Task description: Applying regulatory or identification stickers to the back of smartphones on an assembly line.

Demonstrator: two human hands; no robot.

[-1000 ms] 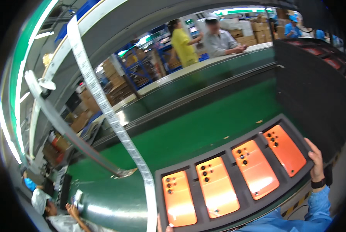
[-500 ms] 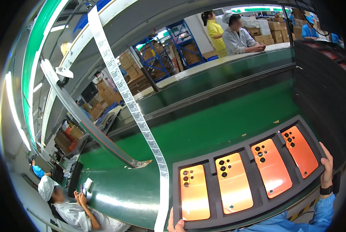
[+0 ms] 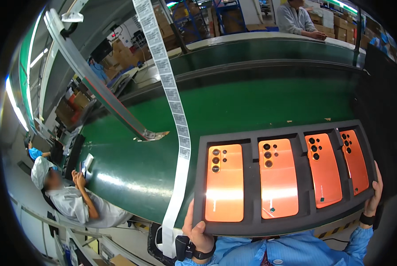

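A dark foam tray [image 3: 251, 195] is held between my two hands at the front right, over the green belt. Several orange smartphones lie in its slots, backs up, from the leftmost phone [image 3: 225, 190] to the rightmost phone [image 3: 356, 166]. Round camera lenses sit at their upper left corners. My left hand [image 3: 199, 232] grips the tray's near left corner, its thumb on the rim. Around the right edge closes my right hand [image 3: 374, 193], with part of its fingers hidden. Both wrists wear black bands.
A long label strip [image 3: 174, 102] hangs down left of the tray, its lower part blank. A metal post [image 3: 96, 88] stands on the green belt [image 3: 127, 168]. A white-capped co-worker [image 3: 74, 195] sits at the left. A dark panel [image 3: 385, 106] borders the right side.
My view has tilted down and levelled. The tray appears straighter and higher in the picture, and more of my left hand shows. Both hands keep their hold on it.
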